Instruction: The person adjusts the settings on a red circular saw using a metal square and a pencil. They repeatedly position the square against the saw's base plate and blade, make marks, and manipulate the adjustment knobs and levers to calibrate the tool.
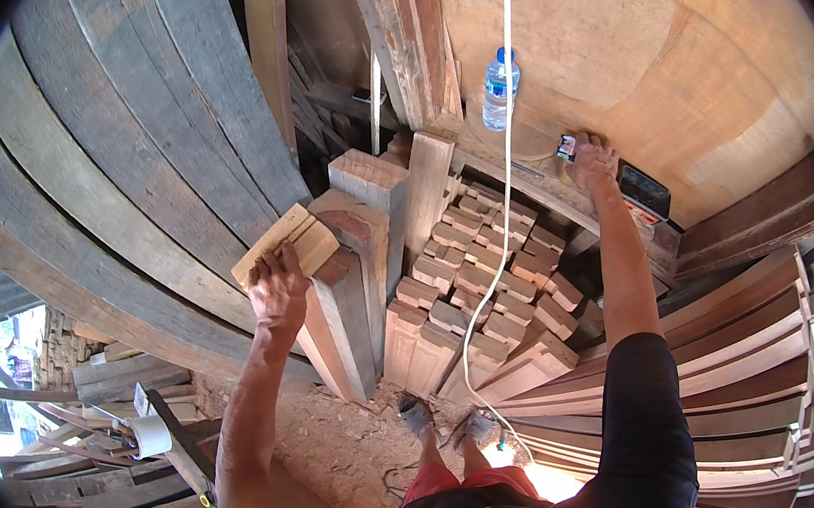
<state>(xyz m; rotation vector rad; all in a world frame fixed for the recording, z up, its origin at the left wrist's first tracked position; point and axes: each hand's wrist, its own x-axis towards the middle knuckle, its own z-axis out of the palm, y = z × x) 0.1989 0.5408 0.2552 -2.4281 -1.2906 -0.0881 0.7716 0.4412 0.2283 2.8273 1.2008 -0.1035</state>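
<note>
Left fingers [274, 266] grasping 1 wooden block [288, 232] | right fingers [598, 143] at 1 small packet [566, 146], grip unclear | 1 bottle [499, 93]

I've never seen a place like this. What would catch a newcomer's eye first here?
Probably the stack of notched wooden pieces near the centre, crossed by a long white cable that runs down from the top edge. To its left, the left hand holds a pale grooved wooden block. Toward the upper right, a blue-capped plastic bottle stands out against tan boarding.
</note>
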